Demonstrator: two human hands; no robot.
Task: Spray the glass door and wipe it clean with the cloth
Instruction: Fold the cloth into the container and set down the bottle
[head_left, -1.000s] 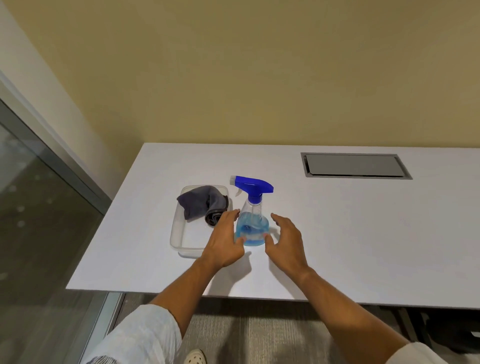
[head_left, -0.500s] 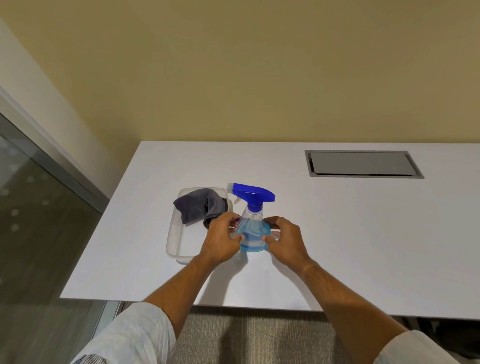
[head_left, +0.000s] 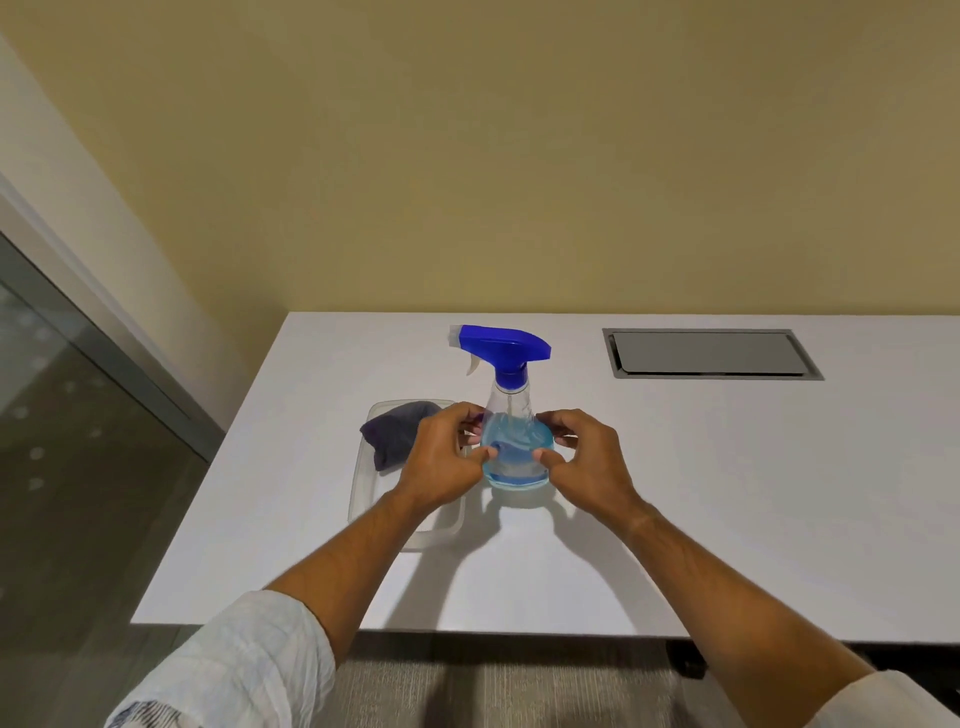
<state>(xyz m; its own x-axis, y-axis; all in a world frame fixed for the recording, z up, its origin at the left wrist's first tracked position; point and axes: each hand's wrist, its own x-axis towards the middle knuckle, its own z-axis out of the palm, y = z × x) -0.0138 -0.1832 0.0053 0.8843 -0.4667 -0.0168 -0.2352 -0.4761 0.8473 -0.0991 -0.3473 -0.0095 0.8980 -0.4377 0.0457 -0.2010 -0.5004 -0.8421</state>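
Both hands on the bottle, near the front-left of the table. Left hand wraps the base from 9 o'clock, right hand from 3 o'clock; thumbs in front, fingers round the back. So both are clamped on the bottle's wide lower body. Can't tell if it sits on the table or is just off it; the shadow under it suggests barely lifted, if at all.

Blue trigger head up top, nozzle pointing to 9 o'clock, toward the glass door at far left. Bottle upright, blue liquid filling roughly the lower half.

Cloth is bunched in the far end of a clear tray, just beside the bottle at its 9 o'clock, partly hidden behind the left hand. Untouched. A grey hatch is set into the table at 2 o'clock, well apart.

Handling, my read:
- Bottle: thin clear plastic, light to moderate with that fill, weight low. Smooth and flared at the base, so a base grip can slip and will flex if squeezed.
- Better hold: one hand round the neck under the trigger head, index on the trigger. That frees the other for the cloth.
- Cloth: soft, limp, no weight. Pinch anywhere on the bunch; the tray is light and may drag along.

Task-wise nothing is sprayed yet; this is the pickup step.
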